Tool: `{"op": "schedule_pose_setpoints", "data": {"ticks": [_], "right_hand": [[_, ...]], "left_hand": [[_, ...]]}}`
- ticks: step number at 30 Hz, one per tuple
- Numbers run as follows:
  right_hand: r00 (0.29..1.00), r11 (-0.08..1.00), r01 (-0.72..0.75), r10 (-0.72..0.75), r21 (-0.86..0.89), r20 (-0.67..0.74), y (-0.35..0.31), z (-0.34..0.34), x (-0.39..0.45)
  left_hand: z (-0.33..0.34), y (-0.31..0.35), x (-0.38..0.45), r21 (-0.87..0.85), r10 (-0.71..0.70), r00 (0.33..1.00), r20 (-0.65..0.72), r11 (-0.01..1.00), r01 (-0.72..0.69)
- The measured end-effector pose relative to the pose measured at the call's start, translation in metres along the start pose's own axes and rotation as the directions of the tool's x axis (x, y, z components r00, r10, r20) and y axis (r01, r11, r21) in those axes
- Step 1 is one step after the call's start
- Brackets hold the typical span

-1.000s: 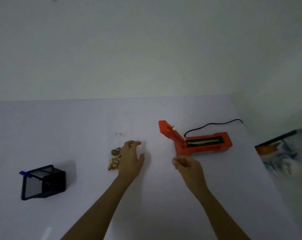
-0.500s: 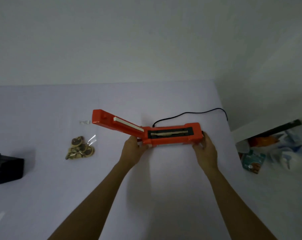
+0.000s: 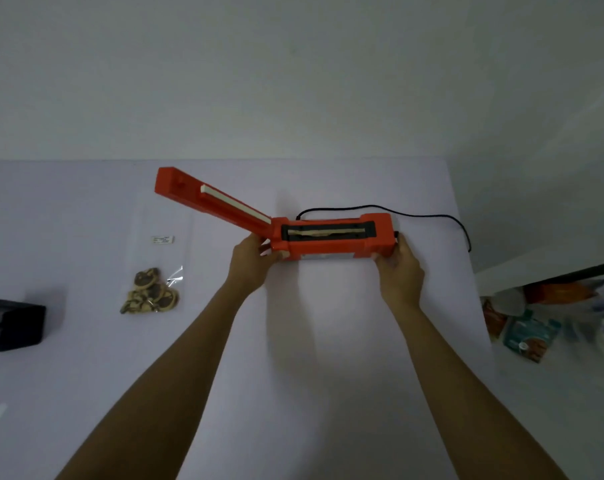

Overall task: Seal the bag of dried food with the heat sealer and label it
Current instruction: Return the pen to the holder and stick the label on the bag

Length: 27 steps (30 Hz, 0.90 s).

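Both hands gripping heat sealer (image 3: 331,237)
Left hand (image 3: 250,265) clasping hinge end, right hand (image 3: 399,271) clasping cord end; bag of dried food (image 3: 155,289) lying left.

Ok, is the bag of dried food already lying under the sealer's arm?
No, the bag lies flat on the table left of the heat sealer, whose raised arm has nothing under it.
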State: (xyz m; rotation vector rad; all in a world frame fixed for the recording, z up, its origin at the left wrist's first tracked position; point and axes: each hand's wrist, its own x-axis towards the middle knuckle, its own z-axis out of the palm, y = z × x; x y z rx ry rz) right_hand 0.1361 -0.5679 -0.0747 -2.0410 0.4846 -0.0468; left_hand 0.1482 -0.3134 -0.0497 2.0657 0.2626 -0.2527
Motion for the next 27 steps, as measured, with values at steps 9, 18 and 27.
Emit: {"op": "schedule_pose_setpoints", "data": {"ticks": [9, 18, 27], "right_hand": [[0.999, 0.999, 0.05, -0.05, 0.015, -0.006, 0.0, 0.012, 0.022], [0.99, 0.999, 0.022, -0.018, -0.031, 0.138, -0.001, 0.0, 0.028], [0.989, 0.988, 0.0, 0.022, -0.152, 0.143, -0.031, -0.01, -0.029]], "left_hand": [[-0.003, 0.007, 0.029, 0.07, -0.045, 0.999, 0.015, 0.997, 0.044], [0.0, 0.01, 0.018, 0.054, -0.024, 1.0, -0.001, 0.998, 0.024], [-0.03, 0.013, -0.032, 0.309, -0.066, 0.997, 0.028, 0.949, 0.054]]}}
